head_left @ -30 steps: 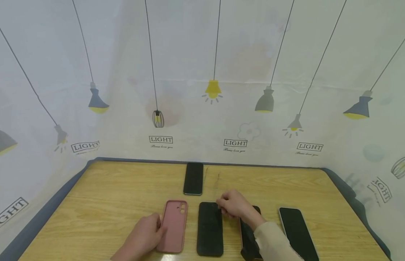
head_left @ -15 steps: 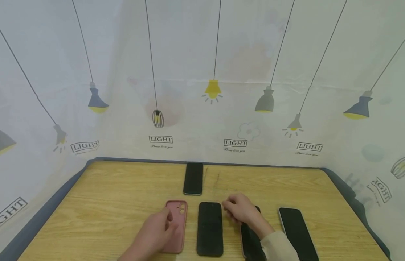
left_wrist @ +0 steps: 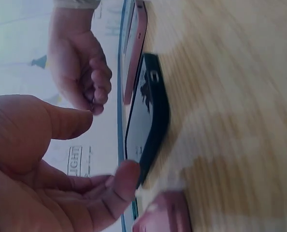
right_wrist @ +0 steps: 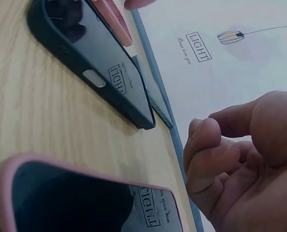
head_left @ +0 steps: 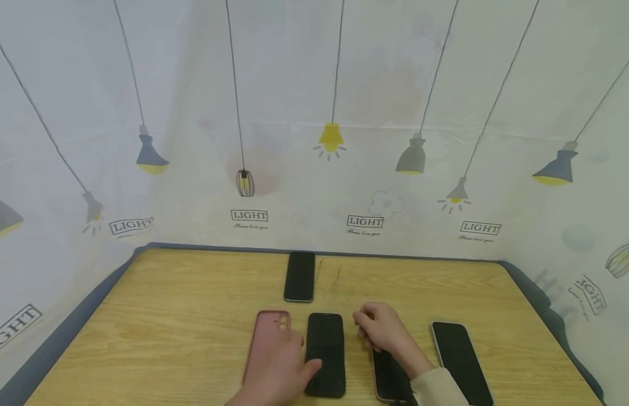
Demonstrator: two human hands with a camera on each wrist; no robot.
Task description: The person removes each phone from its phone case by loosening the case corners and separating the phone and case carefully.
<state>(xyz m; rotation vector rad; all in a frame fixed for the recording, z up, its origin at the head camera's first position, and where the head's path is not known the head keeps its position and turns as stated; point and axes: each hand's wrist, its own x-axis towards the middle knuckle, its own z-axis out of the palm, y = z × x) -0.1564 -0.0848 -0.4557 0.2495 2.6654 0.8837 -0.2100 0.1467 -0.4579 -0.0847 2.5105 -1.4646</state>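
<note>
My left hand (head_left: 280, 366) is over the lower part of an empty pink phone case (head_left: 266, 332), its thumb overlapping the near part of a phone in a dark case (head_left: 326, 338). In the left wrist view that hand's thumb and fingers (left_wrist: 105, 200) are spread apart with nothing between them, beside the dark case. My right hand (head_left: 382, 327) hovers to the right of the dark-cased phone, near the top of a phone in a pink case (head_left: 388, 376). Its fingers are loosely curled and hold nothing, as the right wrist view shows; its forearm hides part of the pink-cased phone.
A dark-screened phone (head_left: 299, 276) lies at the back of the wooden table (head_left: 193, 293). Another phone with a pale edge (head_left: 461, 361) lies at the right. A white curtain (head_left: 314, 67) printed with lamps surrounds the table on the back and sides.
My left hand has let go of the empty pink case's left edge and moved right, across it toward the dark-cased phone. My right hand has drawn slightly right, away from that phone's top corner.
</note>
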